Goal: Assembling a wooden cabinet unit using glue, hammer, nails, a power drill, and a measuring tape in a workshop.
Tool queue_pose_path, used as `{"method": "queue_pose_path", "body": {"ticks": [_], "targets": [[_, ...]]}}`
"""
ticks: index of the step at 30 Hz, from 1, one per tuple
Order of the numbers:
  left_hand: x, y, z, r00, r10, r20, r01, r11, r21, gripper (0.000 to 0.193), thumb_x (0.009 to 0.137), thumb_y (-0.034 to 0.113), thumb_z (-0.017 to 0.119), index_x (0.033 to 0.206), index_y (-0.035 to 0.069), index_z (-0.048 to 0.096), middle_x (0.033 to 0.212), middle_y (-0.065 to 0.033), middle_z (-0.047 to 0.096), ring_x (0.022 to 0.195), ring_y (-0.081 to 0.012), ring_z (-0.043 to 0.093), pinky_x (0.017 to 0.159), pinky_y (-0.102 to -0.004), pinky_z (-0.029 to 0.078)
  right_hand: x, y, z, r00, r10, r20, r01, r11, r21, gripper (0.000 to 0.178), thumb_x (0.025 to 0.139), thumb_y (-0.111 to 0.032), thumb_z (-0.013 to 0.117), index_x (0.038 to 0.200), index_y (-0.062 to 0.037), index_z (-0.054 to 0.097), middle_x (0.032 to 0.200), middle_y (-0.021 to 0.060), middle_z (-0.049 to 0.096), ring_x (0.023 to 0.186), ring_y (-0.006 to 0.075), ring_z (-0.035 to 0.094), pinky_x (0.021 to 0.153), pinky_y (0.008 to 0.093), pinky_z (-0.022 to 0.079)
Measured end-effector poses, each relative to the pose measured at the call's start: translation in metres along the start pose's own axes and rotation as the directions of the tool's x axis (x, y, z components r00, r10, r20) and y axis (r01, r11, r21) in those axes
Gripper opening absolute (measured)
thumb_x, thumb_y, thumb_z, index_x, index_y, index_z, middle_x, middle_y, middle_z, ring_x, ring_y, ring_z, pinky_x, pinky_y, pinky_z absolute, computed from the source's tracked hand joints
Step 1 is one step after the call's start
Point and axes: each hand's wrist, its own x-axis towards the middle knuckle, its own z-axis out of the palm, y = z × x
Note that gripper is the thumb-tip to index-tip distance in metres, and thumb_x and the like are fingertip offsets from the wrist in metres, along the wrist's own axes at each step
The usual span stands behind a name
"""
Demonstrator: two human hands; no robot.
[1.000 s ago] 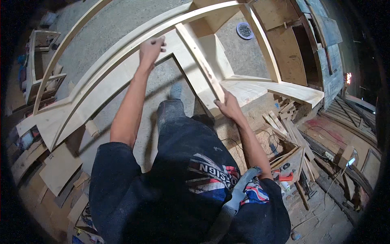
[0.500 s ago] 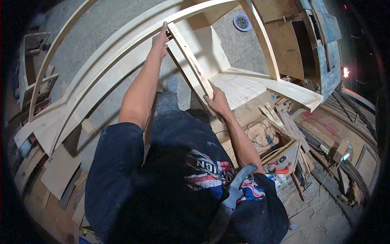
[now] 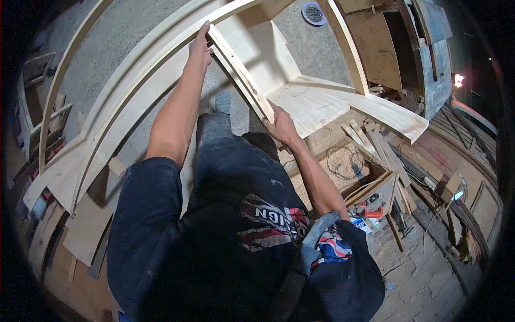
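Observation:
A long pale wooden strip [image 3: 236, 64] runs between my hands, slanting from the curved rail [image 3: 236, 11] of a large unpainted wooden frame down toward me. At its far end my left hand [image 3: 200, 49] is closed on the strip, with the index finger stretched up to the rail. Lower down, my right hand [image 3: 281, 126] grips the near end, thumb on one side and fingers on the other. Beneath and beyond the strip are the frame's flat pale panels [image 3: 314, 110]. Whether the strip is fastened to the rail cannot be seen.
A wooden box [image 3: 371, 189] with sawdust and a cable stands to the right, beside offcuts [image 3: 383, 150] and a red tool [image 3: 375, 212]. A purple-rimmed bowl [image 3: 314, 14] sits on the floor beyond the frame. An old cabinet [image 3: 375, 56] stands far right; boards [image 3: 88, 231] lie left.
The view has shifted a little, and both hands sit slightly farther left in it. They still hold the strip, whose near side face now looks narrower.

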Motion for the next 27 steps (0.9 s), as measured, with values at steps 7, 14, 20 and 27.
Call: {"method": "queue_pose_path", "body": {"ticks": [7, 14, 20, 27], "targets": [[0.010, -0.004, -0.001, 1.000, 0.007, 0.009, -0.007, 1.000, 0.000, 0.057, 0.073, 0.044, 0.085, 0.111, 0.008, 0.064, 0.102, -0.0029, 0.066, 0.092, -0.0164, 0.059, 0.068, -0.0340, 0.039, 0.002, -0.008, -0.002, 1.000, 0.000, -0.009, 0.000, 1.000, 0.008, 0.071, 0.082, -0.019, 0.071, 0.147, -0.0132, 0.044, 0.113, 0.0266, 0.062, 0.106, 0.0431, 0.061, 0.092, 0.0478, 0.048], [0.010, -0.009, -0.001, 1.000, -0.005, 0.001, 0.005, 1.000, 0.012, 0.066, 0.074, 0.047, 0.083, 0.122, 0.008, 0.061, 0.125, -0.0075, 0.061, 0.116, -0.0241, 0.054, 0.096, -0.0512, 0.035, -0.001, -0.008, -0.014, 0.998, 0.048, 0.036, -0.044, 0.995, -0.094, 0.079, 0.080, -0.021, 0.070, 0.152, -0.0181, 0.037, 0.112, 0.0250, 0.062, 0.108, 0.0414, 0.060, 0.092, 0.0483, 0.049], [-0.002, -0.004, -0.001, 0.999, 0.009, -0.035, -0.011, 0.999, -0.040, 0.066, 0.075, 0.046, 0.083, 0.121, 0.006, 0.060, 0.116, -0.0085, 0.063, 0.105, -0.0231, 0.057, 0.089, -0.0468, 0.037, -0.009, -0.007, -0.016, 1.000, -0.012, 0.006, 0.012, 0.991, -0.135, 0.084, 0.080, -0.021, 0.070, 0.154, -0.0204, 0.032, 0.110, 0.0246, 0.060, 0.105, 0.0416, 0.060, 0.092, 0.0485, 0.049], [-0.001, -0.001, -0.015, 0.998, 0.012, -0.066, -0.013, 1.000, -0.020, 0.050, 0.075, 0.046, 0.083, 0.104, 0.010, 0.066, 0.088, -0.0017, 0.063, 0.068, -0.0118, 0.055, 0.045, -0.0256, 0.027, -0.009, -0.013, -0.004, 0.999, 0.019, 0.033, -0.015, 0.991, -0.129, 0.083, 0.080, -0.019, 0.072, 0.153, -0.0189, 0.034, 0.109, 0.0239, 0.060, 0.104, 0.0413, 0.060, 0.090, 0.0489, 0.049]]}}
